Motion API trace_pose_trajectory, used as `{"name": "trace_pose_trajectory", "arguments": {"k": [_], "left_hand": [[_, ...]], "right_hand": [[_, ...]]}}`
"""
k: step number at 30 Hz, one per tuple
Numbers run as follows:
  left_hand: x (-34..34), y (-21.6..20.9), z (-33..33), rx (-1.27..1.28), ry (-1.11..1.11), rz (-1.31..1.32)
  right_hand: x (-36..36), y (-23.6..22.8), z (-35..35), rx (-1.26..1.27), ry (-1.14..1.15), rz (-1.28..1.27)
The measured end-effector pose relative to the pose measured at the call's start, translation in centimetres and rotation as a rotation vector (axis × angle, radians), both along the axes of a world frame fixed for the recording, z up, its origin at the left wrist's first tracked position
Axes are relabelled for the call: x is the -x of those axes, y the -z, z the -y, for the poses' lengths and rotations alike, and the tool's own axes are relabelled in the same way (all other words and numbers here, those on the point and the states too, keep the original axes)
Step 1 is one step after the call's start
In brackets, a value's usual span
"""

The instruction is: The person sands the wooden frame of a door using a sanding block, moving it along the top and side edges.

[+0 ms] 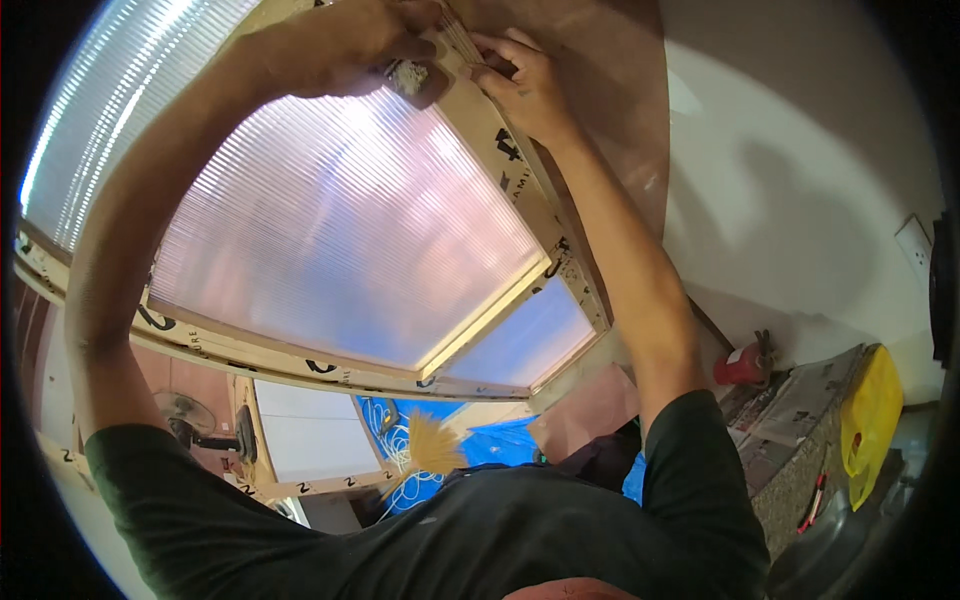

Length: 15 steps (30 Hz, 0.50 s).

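Both arms are raised toward the top of the frame, and both hands work at the upper corner of a wooden frame that carries translucent ribbed panels.

Left hand: fingers curled closed around a small dark-and-pale object that protrudes below the hand. What the object is cannot be told. It sits at the fingertips, pressed against the top edge of the large ribbed panel, just beside the wooden rail.

Right hand: fingers bent and close together, tips pressed onto the wooden rail near its upper end. Whether they pinch anything cannot be told, as the fingertips are partly hidden at the frame's top. The two hands are near each other, with the rail passing between them.

The wooden frame runs diagonally from the hands toward the lower right, with black marks on its pale surface. A cross rail separates the large panel from a smaller bluish one.

Below the frame: a blue tarp with white cord, a standing fan at the left, a red cylinder and a yellow bag at the right
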<state>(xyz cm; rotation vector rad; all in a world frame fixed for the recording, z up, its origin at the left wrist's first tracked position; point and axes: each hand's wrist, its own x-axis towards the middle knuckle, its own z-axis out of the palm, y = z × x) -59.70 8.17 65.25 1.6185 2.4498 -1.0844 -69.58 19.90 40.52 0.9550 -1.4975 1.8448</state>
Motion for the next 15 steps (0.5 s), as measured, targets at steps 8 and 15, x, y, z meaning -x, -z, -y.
{"name": "trace_pose_trajectory", "arguments": {"k": [8, 15], "left_hand": [[-0.3, 6.9, 1.4, -0.055, -0.087, -0.178], [0.2, 12.3, -0.1, -0.191, -0.268, -0.070]], "right_hand": [[-2.3, -1.7, -1.6, -0.028, 0.038, -0.065], [0.4, -0.9, -1.8, -0.008, 0.034, -0.150]]}}
